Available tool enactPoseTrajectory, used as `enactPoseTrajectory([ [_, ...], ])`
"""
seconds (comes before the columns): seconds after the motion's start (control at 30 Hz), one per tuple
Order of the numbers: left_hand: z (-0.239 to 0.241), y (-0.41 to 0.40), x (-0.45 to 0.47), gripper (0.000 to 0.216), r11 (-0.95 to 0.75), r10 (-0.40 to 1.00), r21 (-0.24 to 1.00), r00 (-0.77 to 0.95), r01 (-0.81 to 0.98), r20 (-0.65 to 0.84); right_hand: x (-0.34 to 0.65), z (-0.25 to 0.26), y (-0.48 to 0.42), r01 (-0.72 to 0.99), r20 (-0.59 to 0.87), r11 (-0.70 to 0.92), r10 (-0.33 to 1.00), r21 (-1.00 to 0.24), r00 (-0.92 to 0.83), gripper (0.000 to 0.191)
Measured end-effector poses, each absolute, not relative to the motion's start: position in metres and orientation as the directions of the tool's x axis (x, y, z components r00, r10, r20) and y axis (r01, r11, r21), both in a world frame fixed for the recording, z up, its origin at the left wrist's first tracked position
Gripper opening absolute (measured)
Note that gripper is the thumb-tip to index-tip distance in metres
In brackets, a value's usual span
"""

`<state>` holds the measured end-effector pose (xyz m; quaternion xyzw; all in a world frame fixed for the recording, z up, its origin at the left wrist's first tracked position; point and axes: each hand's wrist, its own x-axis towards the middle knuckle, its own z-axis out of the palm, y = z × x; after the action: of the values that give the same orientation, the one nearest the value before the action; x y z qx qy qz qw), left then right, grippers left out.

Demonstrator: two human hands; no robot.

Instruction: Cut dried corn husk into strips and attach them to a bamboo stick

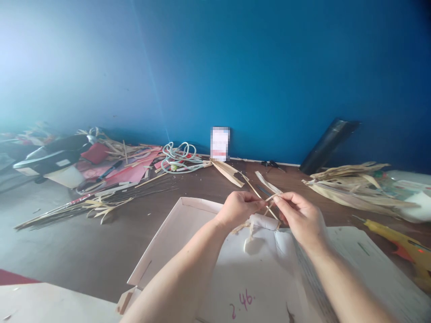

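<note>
My left hand and my right hand meet above a flattened white cardboard box. Both pinch thin pale dried-leaf strips that cross between the fingertips. A longer strip sticks up and away from the fingers. Just below the hands a small white roll shows, with a pale strip hanging from it; whether a hand holds it I cannot tell.
A yellow glue gun lies at the right. Dried husk piles sit at the right rear, a coiled white cable and red paper at the left rear, thin sticks at the left, a black roll against the blue wall.
</note>
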<state>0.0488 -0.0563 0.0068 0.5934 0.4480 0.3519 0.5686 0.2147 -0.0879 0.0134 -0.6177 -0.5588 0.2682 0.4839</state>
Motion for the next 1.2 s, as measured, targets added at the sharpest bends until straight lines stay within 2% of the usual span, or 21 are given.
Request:
enactPoseTrajectory([
  [0.23, 0.009, -0.0572, 0.0486, 0.032, 0.032, 0.942, 0.981, 0.321, 0.192, -0.093, 0.2135, 0.0096, -0.0868, 0.331, 0.14, 0.051, 0.957, -0.942, 0.253, 0.029],
  [0.57, 0.0074, -0.0564, 0.0495, 0.031, 0.076, 0.941, 0.994, 0.325, 0.082, -0.099, 0.2126, 0.0102, -0.0857, 0.241, 0.125, 0.064, 0.961, -0.968, 0.246, 0.029],
  [0.8, 0.0084, -0.0574, 0.0489, 0.028, 0.04, 0.947, 0.99, 0.312, 0.133, -0.08, 0.2128, 0.0097, -0.0856, 0.185, 0.109, 0.063, 0.962, -0.981, 0.252, 0.028],
  [1.07, 0.0105, -0.0584, 0.0501, 0.026, 0.017, 0.941, 0.987, 0.331, 0.157, -0.069, 0.214, 0.0075, -0.0836, 0.212, 0.168, 0.108, 0.944, -0.971, 0.285, 0.036],
  [1.2, 0.0117, -0.0592, 0.0505, 0.024, -0.037, 0.948, 0.977, 0.316, 0.21, -0.032, 0.2137, 0.0085, -0.084, 0.219, 0.161, 0.1, 0.946, -0.971, 0.281, 0.033],
])
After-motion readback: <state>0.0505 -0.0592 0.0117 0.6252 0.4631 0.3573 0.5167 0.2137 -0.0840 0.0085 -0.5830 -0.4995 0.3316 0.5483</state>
